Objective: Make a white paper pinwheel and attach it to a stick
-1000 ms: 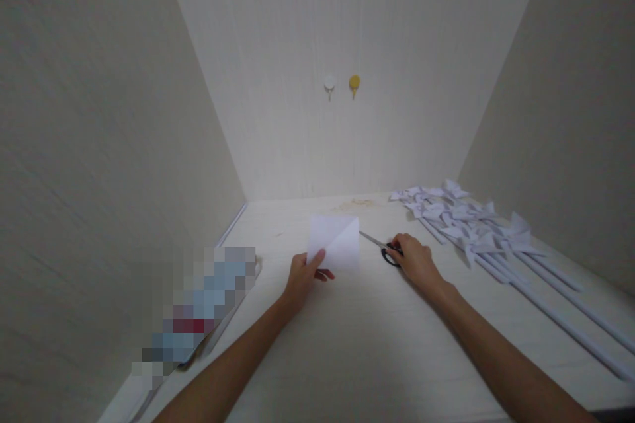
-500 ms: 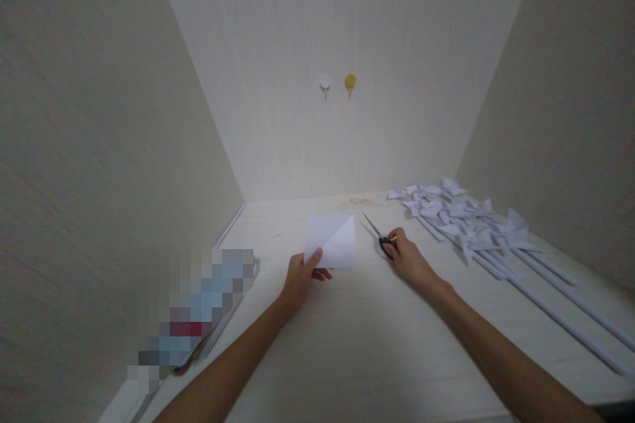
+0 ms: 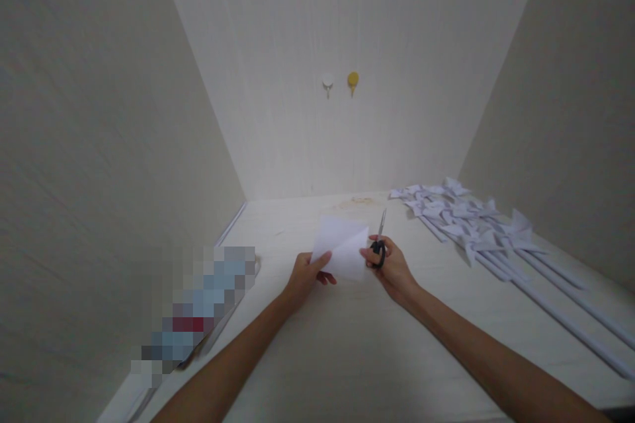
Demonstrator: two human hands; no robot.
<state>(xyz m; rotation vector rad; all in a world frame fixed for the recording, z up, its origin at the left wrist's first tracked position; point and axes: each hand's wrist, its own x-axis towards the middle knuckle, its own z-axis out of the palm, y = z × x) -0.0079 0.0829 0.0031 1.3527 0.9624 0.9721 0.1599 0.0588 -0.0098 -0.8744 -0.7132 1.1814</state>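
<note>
A white sheet of paper (image 3: 337, 238), roughly square with a diagonal fold line, is held above the table. My left hand (image 3: 305, 277) pinches its lower left part, thumb on top and fingers beneath. In my right hand (image 3: 394, 268) is a pair of scissors (image 3: 380, 248) with black handles, its blades together and pointing up and away from me. The thumb and a finger of that hand are at the paper's right edge; whether they grip it is hard to make out.
Several white paper pinwheels (image 3: 466, 231) on paper sticks (image 3: 560, 310) lie along the right side. A blurred-out object (image 3: 208, 297) lies at the left wall. Two hooks, one white (image 3: 328, 81) and one yellow (image 3: 352, 79), hang on the back wall.
My right hand has moved left to the paper's edge, and the scissors have turned more upright. The paper has tilted and shifted slightly right in my left hand.
</note>
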